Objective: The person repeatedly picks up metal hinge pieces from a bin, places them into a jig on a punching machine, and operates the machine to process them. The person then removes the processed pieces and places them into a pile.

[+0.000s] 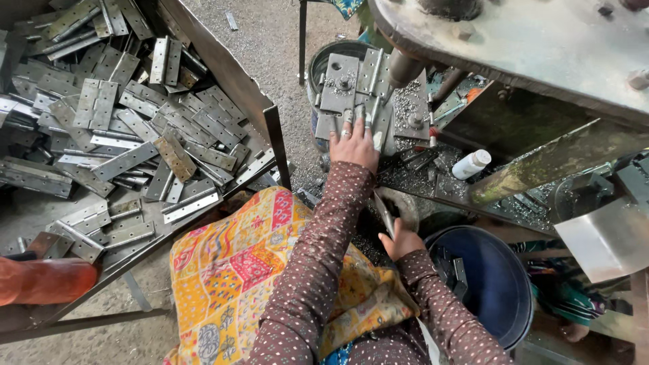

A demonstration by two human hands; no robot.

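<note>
Reaching forward, the left hand (pixel 353 144) lies flat with fingers spread and pressed down on a metal hinge (pixel 370 101) that sits on the grey work plate (pixel 338 84) of a press machine (pixel 541 40); the hand is not closed round the hinge, only holding it down from above. The hinge lies just under the machine's round vertical shaft (pixel 403 67), with metal shavings (pixel 409 101) scattered on the plate beside it. The right hand (pixel 400 242) is lower and nearer the body, fingers curled round a thin metal lever (pixel 385 215); the grip looks closed on it, though the fingertips are hidden. Just right of that hand stands a dark blue bucket (pixel 500 290) with a few dark metal pieces (pixel 454 272) inside. A small white bottle (pixel 471 164) lies on the machine bed, well apart from both hands. To the left, a large metal tray (pixel 223 61) holds a heap of loose grey hinges (pixel 128 122). A yellow patterned cloth (pixel 236 270) covers the lap. Both sleeves are brown with small dots. An orange sleeve (pixel 44 280) of another person shows at the left edge.
</note>
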